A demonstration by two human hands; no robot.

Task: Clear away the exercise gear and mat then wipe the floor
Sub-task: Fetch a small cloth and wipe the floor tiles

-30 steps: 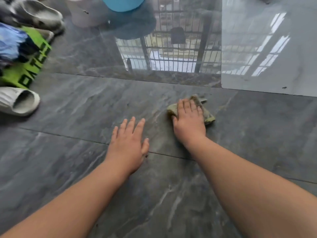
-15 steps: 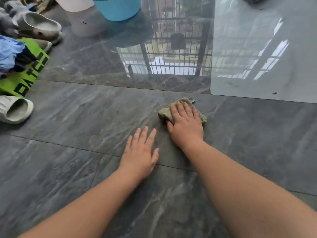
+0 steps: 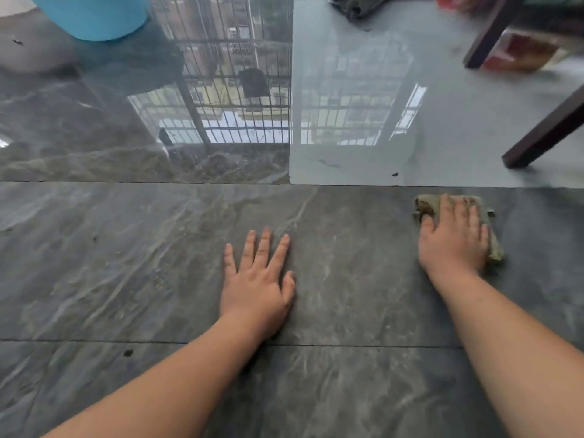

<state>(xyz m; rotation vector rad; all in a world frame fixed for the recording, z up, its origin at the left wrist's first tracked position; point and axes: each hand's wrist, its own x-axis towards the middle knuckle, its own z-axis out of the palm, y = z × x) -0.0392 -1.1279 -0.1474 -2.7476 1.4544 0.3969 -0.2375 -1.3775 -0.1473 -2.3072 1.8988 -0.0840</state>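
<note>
Head view shows no writing or brand marks that can be read. At right, the right hand [image 3: 453, 240] lies palm-down with straight fingers pressing a folded, dirty greenish cloth [image 3: 427, 206] flat on the dark grey tiled floor [image 3: 126, 263], just near of the seam with a paler tile. To its left and nearer, the left hand [image 3: 257, 284] rests flat on bare tile, fingers spread, holding nothing. A blue bucket [image 3: 91, 15] stands far left; dark wooden furniture legs [image 3: 543, 134] stand far right.
</note>
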